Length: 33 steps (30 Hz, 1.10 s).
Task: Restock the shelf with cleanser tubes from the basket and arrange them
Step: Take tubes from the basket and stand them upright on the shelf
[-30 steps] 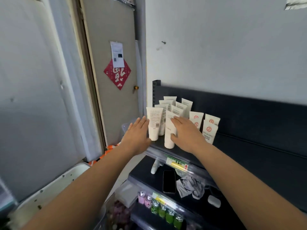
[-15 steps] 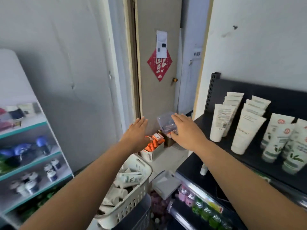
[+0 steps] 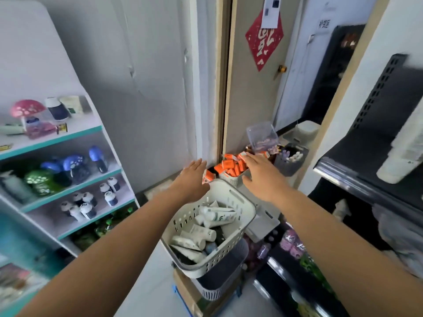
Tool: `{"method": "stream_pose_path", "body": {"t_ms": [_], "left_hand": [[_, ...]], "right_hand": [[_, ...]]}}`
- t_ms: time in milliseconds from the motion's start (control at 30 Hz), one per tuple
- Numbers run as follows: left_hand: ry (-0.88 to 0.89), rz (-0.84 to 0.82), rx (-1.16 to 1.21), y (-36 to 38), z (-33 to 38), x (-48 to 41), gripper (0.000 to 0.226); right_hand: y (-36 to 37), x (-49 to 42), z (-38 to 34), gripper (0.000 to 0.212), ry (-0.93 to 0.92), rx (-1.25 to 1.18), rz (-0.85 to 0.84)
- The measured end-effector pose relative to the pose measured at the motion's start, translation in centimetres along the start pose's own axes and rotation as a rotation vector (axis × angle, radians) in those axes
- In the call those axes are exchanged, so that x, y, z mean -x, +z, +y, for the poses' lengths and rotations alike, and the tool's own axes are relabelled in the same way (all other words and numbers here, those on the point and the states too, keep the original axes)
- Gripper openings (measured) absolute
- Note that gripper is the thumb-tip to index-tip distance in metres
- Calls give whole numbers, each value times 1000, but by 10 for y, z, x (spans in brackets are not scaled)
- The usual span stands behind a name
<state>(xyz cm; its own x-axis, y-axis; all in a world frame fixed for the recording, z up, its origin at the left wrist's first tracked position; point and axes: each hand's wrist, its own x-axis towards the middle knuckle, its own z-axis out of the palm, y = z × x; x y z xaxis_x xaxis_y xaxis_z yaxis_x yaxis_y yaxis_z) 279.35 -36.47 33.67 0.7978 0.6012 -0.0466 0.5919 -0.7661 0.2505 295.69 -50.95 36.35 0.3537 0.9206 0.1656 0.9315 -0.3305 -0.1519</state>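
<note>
Reaching toward the white basket [image 3: 247,209], head view: left hand [image 3: 191,179] and right hand [image 3: 263,177] hover near its far rim, each grip slack (fingers straight, holding nothing). Inside the basket lie heaped cleanser tubes [image 3: 217,217]; the dark shelf [image 3: 366,156] stands at right, one blurred tube [image 3: 398,161] on it.

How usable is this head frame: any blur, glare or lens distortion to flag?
Head view, right edge: the black shelf and the white tube on it are smeared by blur. Head view, centre: the basket, left hand and right hand read sharp. Head view overall: wide-angle bending tilts the door frame; light is even, no glare.
</note>
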Motion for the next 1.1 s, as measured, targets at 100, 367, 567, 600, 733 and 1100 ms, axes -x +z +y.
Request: {"method": "stream_pose_path", "body": {"t_ms": [100, 367, 567, 600, 733, 1100], "left_hand": [[-48, -30, 48, 19, -19, -2, 76], [-227, -194, 178, 81, -68, -15, 78], [-478, -309, 354, 130, -85, -28, 62], [-526, -342, 400, 140, -87, -31, 60], [-675, -416, 514, 176, -97, -38, 58], [-1103, -403, 617, 245, -98, -46, 66]], "right_hand": [[28, -14, -2, 64, -19, 1, -63], [109, -56, -4, 60, -87, -36, -283], [176, -83, 17, 60, -71, -81, -483], [185, -85, 21, 59, -63, -86, -518], [220, -88, 33, 54, 34, -134, -645], [299, -99, 51, 37, 650, -579, -753]]}}
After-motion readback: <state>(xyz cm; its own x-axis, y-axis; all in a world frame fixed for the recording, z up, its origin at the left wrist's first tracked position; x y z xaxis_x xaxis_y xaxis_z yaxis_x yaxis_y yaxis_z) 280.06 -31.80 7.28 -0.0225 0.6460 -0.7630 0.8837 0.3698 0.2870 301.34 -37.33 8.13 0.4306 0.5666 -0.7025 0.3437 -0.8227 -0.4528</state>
